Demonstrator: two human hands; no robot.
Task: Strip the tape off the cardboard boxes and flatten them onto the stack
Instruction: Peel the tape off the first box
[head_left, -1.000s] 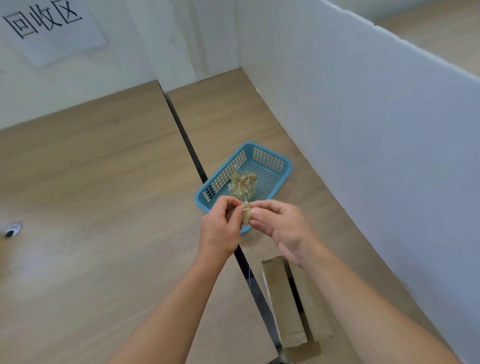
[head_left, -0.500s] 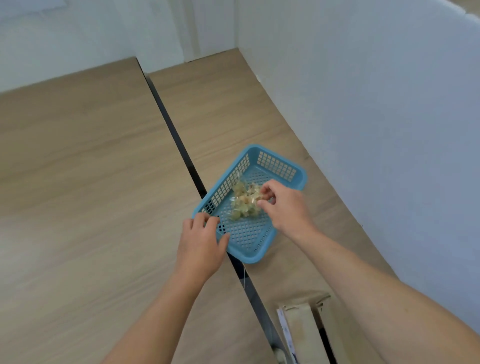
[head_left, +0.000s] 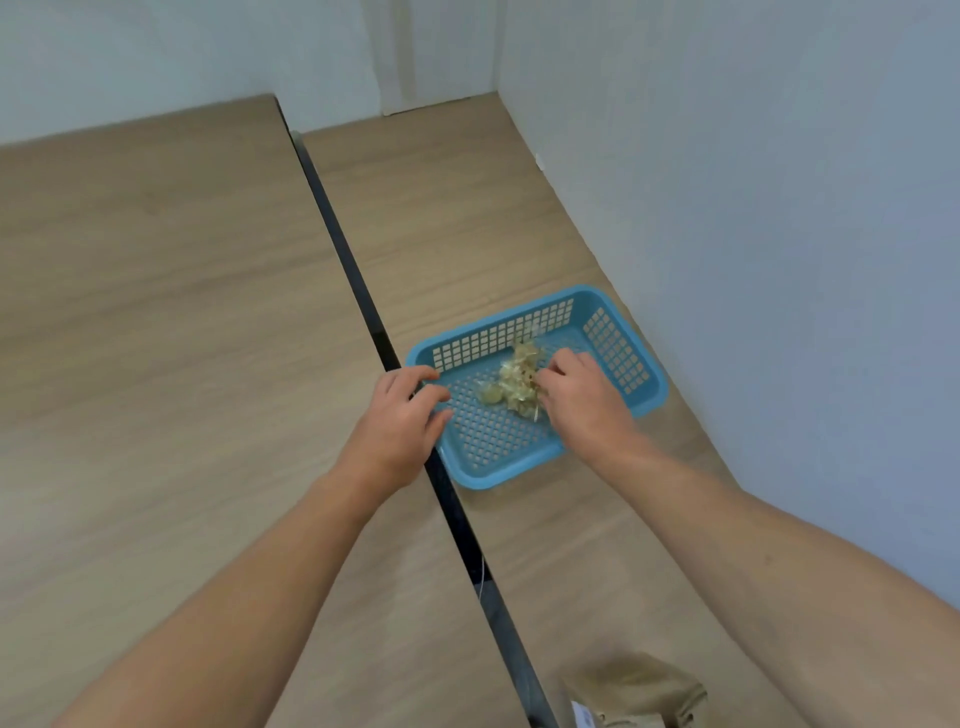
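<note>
Left hand onto basket rim, right pinching tape

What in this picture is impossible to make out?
Head view:
- Cardboard box: blurred, cut off by the bottom edge; any tape on it unreadable.
- Fingers of the right hand: hidden behind its knuckles, so a pinch on the tape wad in the basket is unclear.
- Stack: out of frame.

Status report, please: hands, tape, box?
Left hand rests on blue basket rim. Right hand at tape wad in basket, grip unclear. Cardboard box near edge, untouched.
</note>
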